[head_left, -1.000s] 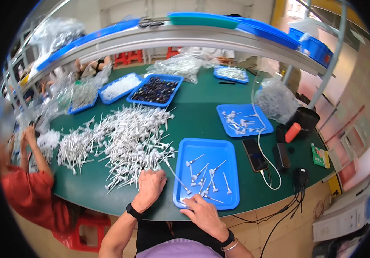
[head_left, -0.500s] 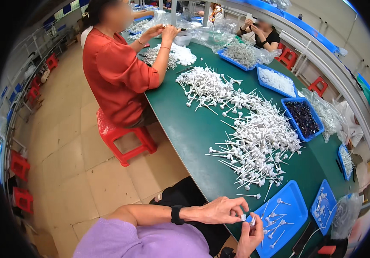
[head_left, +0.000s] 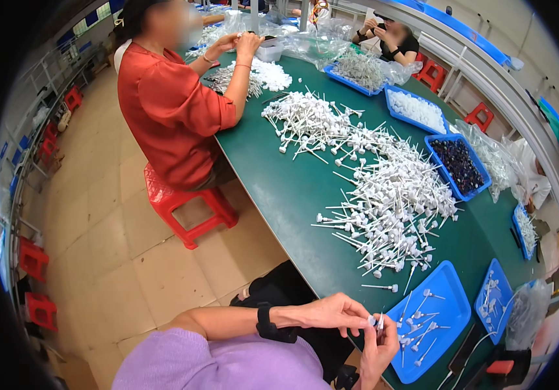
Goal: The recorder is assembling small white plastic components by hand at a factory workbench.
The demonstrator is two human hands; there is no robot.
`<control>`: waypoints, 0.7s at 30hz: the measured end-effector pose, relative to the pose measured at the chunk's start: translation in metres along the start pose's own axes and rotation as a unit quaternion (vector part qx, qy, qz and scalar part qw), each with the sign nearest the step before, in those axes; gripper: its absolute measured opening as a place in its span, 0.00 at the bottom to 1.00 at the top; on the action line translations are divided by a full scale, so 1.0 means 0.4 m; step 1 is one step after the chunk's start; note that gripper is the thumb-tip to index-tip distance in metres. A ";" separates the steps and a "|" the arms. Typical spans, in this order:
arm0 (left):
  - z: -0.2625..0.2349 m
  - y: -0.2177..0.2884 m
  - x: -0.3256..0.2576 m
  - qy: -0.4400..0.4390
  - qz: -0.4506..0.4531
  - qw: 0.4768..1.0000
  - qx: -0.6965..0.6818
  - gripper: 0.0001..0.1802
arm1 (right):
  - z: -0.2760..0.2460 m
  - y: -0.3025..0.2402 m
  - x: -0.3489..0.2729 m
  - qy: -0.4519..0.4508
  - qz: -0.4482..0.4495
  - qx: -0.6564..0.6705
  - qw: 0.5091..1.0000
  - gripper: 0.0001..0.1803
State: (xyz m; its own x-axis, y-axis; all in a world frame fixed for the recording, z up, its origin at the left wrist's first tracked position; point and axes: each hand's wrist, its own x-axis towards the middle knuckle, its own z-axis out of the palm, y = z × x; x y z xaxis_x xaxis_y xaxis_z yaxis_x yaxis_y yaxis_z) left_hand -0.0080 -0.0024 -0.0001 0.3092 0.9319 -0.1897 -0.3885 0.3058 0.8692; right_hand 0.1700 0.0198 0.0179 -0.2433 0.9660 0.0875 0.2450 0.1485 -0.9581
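Near the desk edge, both hands' fingers pinch one small white stemmed part, which may slip and fall to the floor.

A small white plastic stick piece with a thin stem stands nearly upright, pinched between both hands just off the green counter's near edge.

You wear a light purple top with short sleeves, so both forearms are bare. A black band, perhaps a watch strap, wraps your left wrist behind your left hand. Dark trousers cover your legs. Your right hand is bare, without a glove or ring in view.
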 end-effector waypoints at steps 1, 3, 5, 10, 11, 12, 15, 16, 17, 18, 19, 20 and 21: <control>0.000 -0.003 -0.002 0.012 0.004 1.000 0.007 0.14 | 0.005 -0.006 0.001 -0.010 -0.008 -0.026 1.000 0.11; -0.002 -0.015 0.002 0.034 0.012 0.999 0.023 0.14 | 0.013 -0.021 0.007 -0.029 -0.024 -0.080 0.996 0.12; -0.006 -0.017 0.003 0.037 0.013 0.999 0.003 0.14 | 0.004 -0.029 0.001 -0.026 -0.008 -0.090 0.996 0.16; -0.025 0.015 0.003 0.069 0.024 0.997 0.019 0.14 | -0.061 -0.027 -0.004 -0.019 0.061 -0.069 0.996 0.16; -0.027 0.017 0.004 0.077 0.028 0.996 0.031 0.14 | -0.068 -0.036 -0.007 -0.016 0.079 -0.068 0.994 0.16; -0.021 0.011 0.005 0.072 0.010 0.997 0.032 0.13 | -0.065 -0.044 -0.010 -0.022 0.061 -0.067 0.996 0.14; 0.015 -0.008 0.013 0.085 0.146 0.984 0.059 0.14 | -0.033 -0.051 -0.011 -0.031 -0.053 -0.125 0.990 0.13; 0.021 0.009 0.008 0.085 0.142 0.983 0.078 0.13 | -0.022 -0.039 -0.007 -0.007 -0.132 -0.177 0.975 0.13; 0.013 0.012 0.009 0.087 0.135 0.984 0.076 0.13 | -0.018 -0.038 0.000 -0.019 -0.123 -0.187 0.974 0.13; 0.008 0.008 0.009 0.085 0.122 0.986 0.073 0.13 | -0.018 -0.039 0.005 -0.028 -0.109 -0.198 0.974 0.13; 0.012 0.003 0.013 0.071 0.105 0.990 0.066 0.13 | -0.025 -0.047 0.003 -0.029 -0.087 -0.215 0.972 0.13; 0.005 0.015 0.006 0.084 0.094 0.988 0.094 0.12 | -0.023 -0.068 0.001 -0.034 -0.022 -0.213 0.976 0.13; 0.010 0.036 -0.002 0.103 0.066 0.987 0.106 0.12 | -0.024 -0.083 0.002 -0.022 -0.014 -0.198 0.980 0.12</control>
State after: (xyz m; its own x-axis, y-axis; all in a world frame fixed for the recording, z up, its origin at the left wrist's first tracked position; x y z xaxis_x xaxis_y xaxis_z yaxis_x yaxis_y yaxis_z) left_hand -0.0104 0.0006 0.0145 0.0767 0.9873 -0.1390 -0.2170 0.1526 0.9642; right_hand 0.1707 0.0177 0.0522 -0.2927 0.9517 0.0928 0.5810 0.2541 -0.7732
